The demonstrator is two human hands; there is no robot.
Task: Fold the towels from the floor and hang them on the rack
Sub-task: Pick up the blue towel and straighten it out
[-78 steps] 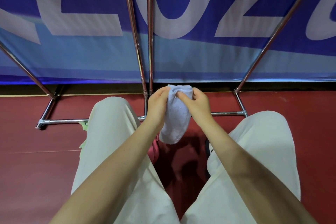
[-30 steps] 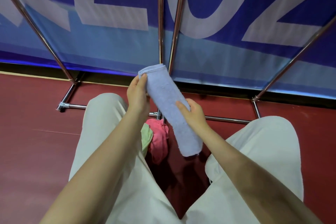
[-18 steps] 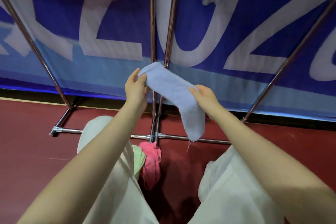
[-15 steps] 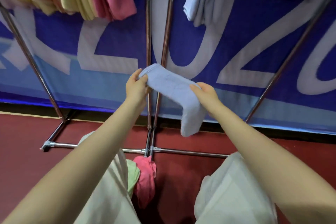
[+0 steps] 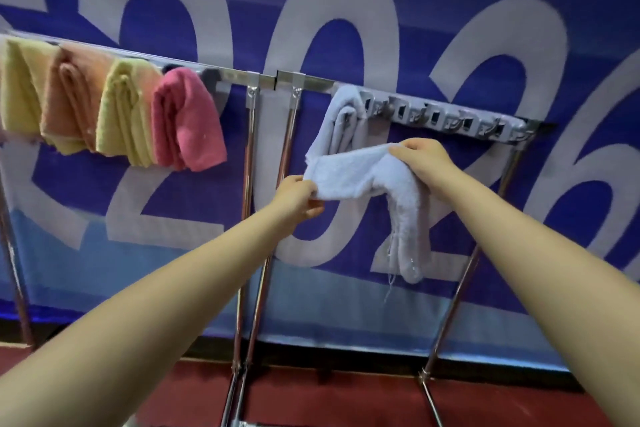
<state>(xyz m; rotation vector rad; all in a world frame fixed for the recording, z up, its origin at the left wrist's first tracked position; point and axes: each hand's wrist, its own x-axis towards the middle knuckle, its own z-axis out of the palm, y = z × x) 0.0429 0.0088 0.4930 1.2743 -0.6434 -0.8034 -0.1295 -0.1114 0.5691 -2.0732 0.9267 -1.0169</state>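
Left hand (image 5: 298,196) pinches one end of the folded pale-blue terry towel (image 5: 367,180); right hand (image 5: 420,156) grips its bend at 1 o'clock, the far end hanging down at 5 o'clock. Towel held in air just below the chrome tube rack's top rail (image 5: 429,94), right section (grey clips along it). Another pale-blue towel (image 5: 341,121) hangs just behind; yellow, orange and pink folded towels (image 5: 117,114) hang at 10 o'clock.

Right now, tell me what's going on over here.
A person is hanging a folded light blue towel. The left hand pinches one end and the right hand holds the middle, so the other end droops. It is held just below the right rack, beside a blue towel already hung. The left rack carries yellow, orange and pink towels.
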